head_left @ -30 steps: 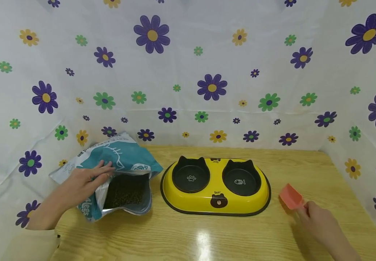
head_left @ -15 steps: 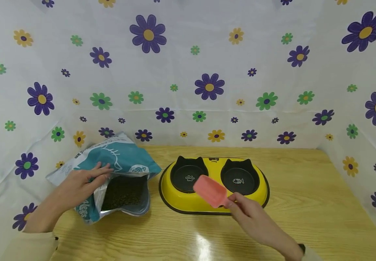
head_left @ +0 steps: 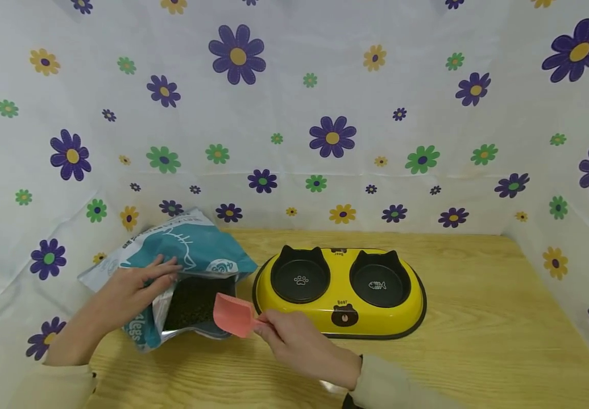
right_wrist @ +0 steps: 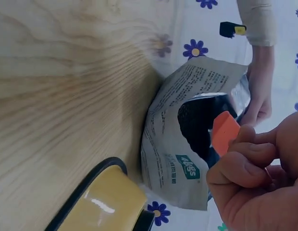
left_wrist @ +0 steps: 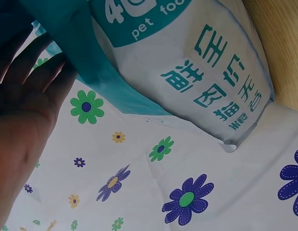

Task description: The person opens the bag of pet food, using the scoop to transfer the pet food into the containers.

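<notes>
Fingers (right_wrist: 241, 166) of the right hand (head_left: 307, 346) pinch a pink plastic scoop (head_left: 234, 315); left of them, beneath the straight-fingered left hand (head_left: 132, 291), lies an open teal-and-white bag (head_left: 212, 248); just beyond the pinching fingers stands a yellow oval double-bowl feeder (head_left: 389, 322).

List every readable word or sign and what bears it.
"Bear": yellow feeder, front; inverted at back.
"4legs": bag.
"pet foo", cut off: bag.
"全价 鲜肉 无谷 猫粮": bag.
Paw print: left bowl.
Fishbone: right bowl.
Bag's fine print: too small.
</notes>
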Available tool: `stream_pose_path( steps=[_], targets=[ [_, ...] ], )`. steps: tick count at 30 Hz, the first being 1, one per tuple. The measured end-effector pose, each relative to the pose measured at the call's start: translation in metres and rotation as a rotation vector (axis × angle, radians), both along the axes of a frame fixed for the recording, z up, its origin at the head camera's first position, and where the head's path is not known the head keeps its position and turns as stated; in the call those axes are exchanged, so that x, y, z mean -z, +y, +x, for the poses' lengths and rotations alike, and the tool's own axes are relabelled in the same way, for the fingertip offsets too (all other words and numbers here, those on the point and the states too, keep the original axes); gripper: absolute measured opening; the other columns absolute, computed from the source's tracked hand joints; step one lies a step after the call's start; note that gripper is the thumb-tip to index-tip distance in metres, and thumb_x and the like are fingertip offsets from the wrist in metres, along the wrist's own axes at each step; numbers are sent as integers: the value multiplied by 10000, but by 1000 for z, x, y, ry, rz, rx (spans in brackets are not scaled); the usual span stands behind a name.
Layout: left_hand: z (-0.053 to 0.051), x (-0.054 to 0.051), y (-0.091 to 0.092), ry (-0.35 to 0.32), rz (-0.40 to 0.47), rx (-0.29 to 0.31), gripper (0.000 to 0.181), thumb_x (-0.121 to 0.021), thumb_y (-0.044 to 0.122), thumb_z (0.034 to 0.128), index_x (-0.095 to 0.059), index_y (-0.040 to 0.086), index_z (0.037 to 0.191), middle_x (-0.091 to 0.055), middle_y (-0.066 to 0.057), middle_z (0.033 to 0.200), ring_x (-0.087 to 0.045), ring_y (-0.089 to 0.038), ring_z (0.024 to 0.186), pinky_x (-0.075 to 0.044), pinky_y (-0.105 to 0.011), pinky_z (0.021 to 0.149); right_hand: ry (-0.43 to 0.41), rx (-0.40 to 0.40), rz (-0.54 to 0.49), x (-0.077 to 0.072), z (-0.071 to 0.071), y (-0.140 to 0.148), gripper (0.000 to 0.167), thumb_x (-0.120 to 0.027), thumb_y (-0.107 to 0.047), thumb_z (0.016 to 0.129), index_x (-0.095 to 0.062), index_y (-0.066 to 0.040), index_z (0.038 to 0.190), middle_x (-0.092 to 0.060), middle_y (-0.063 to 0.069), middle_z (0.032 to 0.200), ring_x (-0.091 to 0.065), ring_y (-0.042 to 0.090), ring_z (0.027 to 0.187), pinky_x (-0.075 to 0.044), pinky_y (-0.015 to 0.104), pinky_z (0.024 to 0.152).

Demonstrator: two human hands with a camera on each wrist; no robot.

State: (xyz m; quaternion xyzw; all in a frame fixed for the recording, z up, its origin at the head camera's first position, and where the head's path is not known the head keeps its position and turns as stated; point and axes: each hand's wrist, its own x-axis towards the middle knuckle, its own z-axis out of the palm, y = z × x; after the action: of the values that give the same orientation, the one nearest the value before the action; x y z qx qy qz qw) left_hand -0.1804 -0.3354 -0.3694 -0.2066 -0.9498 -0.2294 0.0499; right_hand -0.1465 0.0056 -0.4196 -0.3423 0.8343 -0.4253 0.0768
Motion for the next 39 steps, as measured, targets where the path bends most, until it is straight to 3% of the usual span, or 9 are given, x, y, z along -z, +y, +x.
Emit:
stream_pose_path(
  steps=[4, 8, 11, 18, 24, 26, 29, 34, 39],
  targets=[
    [-1, -1, -1, 23, -15, -3, 334, -594, 202, 1047, -690, 66, 1336, -656, -149, 1384, -528, -494, 1338, -550, -264, 745, 154, 4, 66, 0, -8, -22, 191, -561, -221, 1062, -650, -78, 971, -456, -64, 676, -379, 1, 561, -296, 94, 541],
    [-2, -3, 1, 3, -21, -13, 345, -584, 229, 1054, -685, 79, 1347, -640, -146, 1407, -517, -486, 1357, -577, -515, 958, 406, 29, 215, 0, -16, -35, 146, -583, -231, 1052, -654, -106, 1023, -559, -57, 735, -446, 19, 619, -336, 68, 566],
    [-1, -4, 1, -24, -13, -22, 354, -575, 250, 1059, -681, 85, 1354, -632, -144, 1420, -498, -491, 1374, -443, -676, 1026, 585, 54, 336, 2, -19, -42, 148, -617, -245, 1037, -666, -108, 1065, -629, -47, 784, -472, 25, 622, -365, 55, 553],
    [1, -1, 0, 12, -33, -25, 344, -583, 252, 1055, -686, 116, 1354, -653, -105, 1403, -524, -470, 1342, -460, -647, 1006, 799, 127, 534, 9, -20, -56, 179, -631, -311, 1029, -667, -145, 1086, -647, -49, 817, -500, 26, 574, -413, 72, 491],
    [0, 2, 0, 30, -44, -31, 339, -582, 260, 1056, -688, 143, 1356, -656, -81, 1404, -539, -432, 1342, -498, -609, 979, 1039, 211, 648, 16, -25, -70, 76, -687, -205, 982, -681, -154, 1039, -598, -62, 765, -517, 26, 577, -488, 133, 489],
    [0, 3, 0, 36, -47, -36, 337, -587, 263, 1054, -691, 155, 1355, -656, -74, 1404, -545, -410, 1345, -548, -492, 985, 1091, 245, 655, 19, -27, -75, 28, -670, -187, 982, -683, -164, 993, -579, -70, 734, -500, 25, 538, -477, 151, 458],
    [-1, 3, 1, 40, -44, -37, 334, -592, 268, 1051, -694, 166, 1352, -659, -69, 1401, -549, -400, 1348, -554, -412, 1005, 1119, 274, 655, 21, -28, -82, 74, -631, -196, 994, -676, -169, 942, -562, -79, 707, -491, 32, 493, -466, 174, 425],
    [0, 3, 0, 24, -26, -30, 338, -585, 268, 1055, -687, 163, 1360, -651, -82, 1412, -531, -443, 1352, -506, -500, 1029, 1053, 270, 665, 22, -24, -86, 188, -611, -312, 1030, -656, -179, 904, -556, -82, 702, -519, 43, 478, -472, 177, 419],
    [-1, 5, 3, 31, -29, -39, 337, -583, 262, 1056, -691, 147, 1354, -654, -93, 1402, -539, -449, 1339, -510, -558, 1007, 728, 194, 574, 20, -23, -84, 262, -549, -344, 1065, -657, -182, 890, -576, -83, 670, -529, 49, 489, -402, 168, 387]
  ],
)
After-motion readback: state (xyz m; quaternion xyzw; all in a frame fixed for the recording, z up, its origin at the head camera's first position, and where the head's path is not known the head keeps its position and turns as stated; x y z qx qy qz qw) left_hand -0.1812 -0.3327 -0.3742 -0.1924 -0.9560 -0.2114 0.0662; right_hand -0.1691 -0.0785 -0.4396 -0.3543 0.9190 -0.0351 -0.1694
